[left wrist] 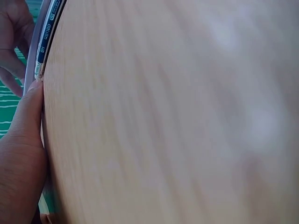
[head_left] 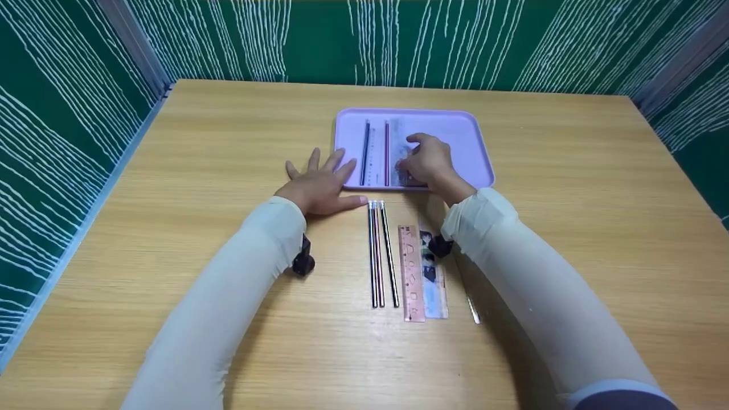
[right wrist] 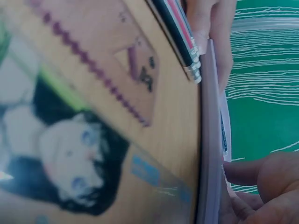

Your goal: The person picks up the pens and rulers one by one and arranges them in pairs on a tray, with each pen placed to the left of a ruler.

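A purple tray (head_left: 461, 154) holds a dark pencil (head_left: 365, 154), a clear ruler (head_left: 372, 156), a reddish pencil (head_left: 387, 154) and a patterned clear ruler (head_left: 397, 134), laid side by side. Over the patterned ruler is my right hand (head_left: 430, 162), its fingers bent loosely and its thumb (right wrist: 240, 172) apart from them; the fingertips are partly hidden. My left hand (head_left: 322, 185) lies with fingers spread across the tray's left front corner and the table. Its thumb reaches the ends of several pencils (head_left: 377, 256) in front of the tray.
Right of these pencils on the table lie a pink ruler (head_left: 412, 273) with cut-out shapes and a clear ruler with cartoon figures (head_left: 434, 293). A thin clear strip (head_left: 473, 310) shows beside my right forearm. Green panels with white streaks (head_left: 319, 45) stand around the table.
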### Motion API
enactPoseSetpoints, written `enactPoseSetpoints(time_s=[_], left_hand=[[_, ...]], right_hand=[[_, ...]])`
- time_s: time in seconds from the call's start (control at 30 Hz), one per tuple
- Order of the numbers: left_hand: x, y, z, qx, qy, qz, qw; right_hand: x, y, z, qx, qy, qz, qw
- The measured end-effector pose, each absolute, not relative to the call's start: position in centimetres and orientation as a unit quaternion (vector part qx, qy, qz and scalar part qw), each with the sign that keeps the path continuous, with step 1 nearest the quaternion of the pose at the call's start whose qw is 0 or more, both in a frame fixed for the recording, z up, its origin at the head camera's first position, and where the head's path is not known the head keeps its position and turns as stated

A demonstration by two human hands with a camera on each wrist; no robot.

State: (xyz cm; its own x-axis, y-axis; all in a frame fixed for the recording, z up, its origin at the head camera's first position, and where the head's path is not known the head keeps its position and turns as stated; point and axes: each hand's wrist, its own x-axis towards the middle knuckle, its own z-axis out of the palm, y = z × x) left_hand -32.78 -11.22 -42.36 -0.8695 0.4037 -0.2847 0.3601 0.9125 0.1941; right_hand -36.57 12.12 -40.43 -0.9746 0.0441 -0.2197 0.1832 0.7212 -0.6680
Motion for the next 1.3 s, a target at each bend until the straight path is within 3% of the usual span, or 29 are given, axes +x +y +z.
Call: enactPoseSetpoints(time_s=[0.63,1.03,1.3], left_hand=[[-32.7,-11.3,-42.5,0.190,0.963,0.080,0.171],[-32.7,-11.1,-42.3,0.192,0.964,0.075,0.167],[-32.6,-11.3,-42.3,0.194,0.963,0.075,0.169]], right_hand=[[-35.9,12.0,-40.3,0.066,0.930,-0.346,0.110],[-33.9,13.7,-40.1,0.023,0.890,-0.456,0.026],[-31.1,13.3,-39.6,0.028,0.843,-0.532,0.080]])
